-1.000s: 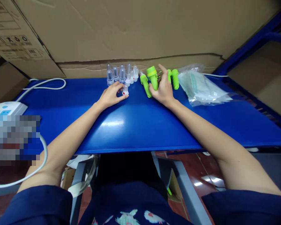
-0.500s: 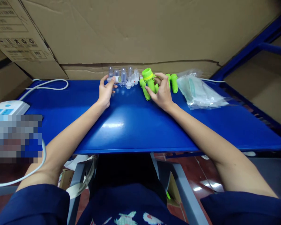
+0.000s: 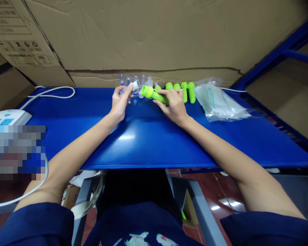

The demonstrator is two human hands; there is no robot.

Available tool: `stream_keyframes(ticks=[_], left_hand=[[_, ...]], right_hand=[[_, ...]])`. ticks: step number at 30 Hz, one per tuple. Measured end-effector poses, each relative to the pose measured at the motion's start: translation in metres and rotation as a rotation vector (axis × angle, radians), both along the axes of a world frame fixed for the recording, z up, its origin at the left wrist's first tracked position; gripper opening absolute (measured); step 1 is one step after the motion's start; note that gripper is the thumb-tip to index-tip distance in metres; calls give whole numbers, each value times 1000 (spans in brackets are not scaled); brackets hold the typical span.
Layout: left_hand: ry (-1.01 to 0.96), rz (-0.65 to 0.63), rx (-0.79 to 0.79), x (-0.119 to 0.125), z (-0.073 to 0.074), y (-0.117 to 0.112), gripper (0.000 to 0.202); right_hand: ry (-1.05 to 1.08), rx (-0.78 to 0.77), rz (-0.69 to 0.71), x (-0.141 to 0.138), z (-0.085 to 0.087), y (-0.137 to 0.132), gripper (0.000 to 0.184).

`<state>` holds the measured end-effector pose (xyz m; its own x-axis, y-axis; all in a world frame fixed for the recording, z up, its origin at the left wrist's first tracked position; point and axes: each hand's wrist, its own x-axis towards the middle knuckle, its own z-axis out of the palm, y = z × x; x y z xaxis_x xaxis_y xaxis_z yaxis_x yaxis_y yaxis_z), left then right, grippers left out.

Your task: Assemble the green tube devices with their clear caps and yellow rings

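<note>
My left hand [image 3: 120,105] is closed on a small clear plastic tube with a white round end [image 3: 136,85], which points to the right. My right hand [image 3: 176,106] grips a bright green flashlight body [image 3: 154,93] with a yellow ring, tilted so its wide end faces left towards the tube. A small gap separates the two pieces. Behind my left hand stand several clear domed plastic tubes [image 3: 143,79], partly hidden. Several more green flashlight bodies [image 3: 191,91] lie in a row just beyond my right hand.
A clear plastic bag [image 3: 220,102] with pale contents lies on the blue table [image 3: 149,143] at the right. At the left are a white power strip [image 3: 12,117] and its cable [image 3: 59,97]. A cardboard sheet [image 3: 149,37] rises along the table's back edge.
My right hand has tipped the green flashlight body over, from nearly upright to leaning left. My left hand has brought the clear tube slightly right, so the two pieces are closer.
</note>
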<state>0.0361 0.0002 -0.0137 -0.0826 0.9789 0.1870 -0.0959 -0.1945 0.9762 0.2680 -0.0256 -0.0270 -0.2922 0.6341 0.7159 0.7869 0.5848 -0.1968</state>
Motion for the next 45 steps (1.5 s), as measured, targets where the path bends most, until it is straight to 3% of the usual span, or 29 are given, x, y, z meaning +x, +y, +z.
stream_keyframes(ticks=[14,26,37,45], left_hand=[[49,-24,60,4,2,-13,50],[137,-140,346,-4,-8,-1,58],[276,-151,427,-10,-12,9,61],[367,-175,410,-16,-13,11,49]], right_hand=[[-28,-6,-39,0,0,-1,42],[-79,51,-70,0,-2,-1,37],[-117,51,-87,2,1,-2,35],[-123,46,-120,2,0,-3,33]])
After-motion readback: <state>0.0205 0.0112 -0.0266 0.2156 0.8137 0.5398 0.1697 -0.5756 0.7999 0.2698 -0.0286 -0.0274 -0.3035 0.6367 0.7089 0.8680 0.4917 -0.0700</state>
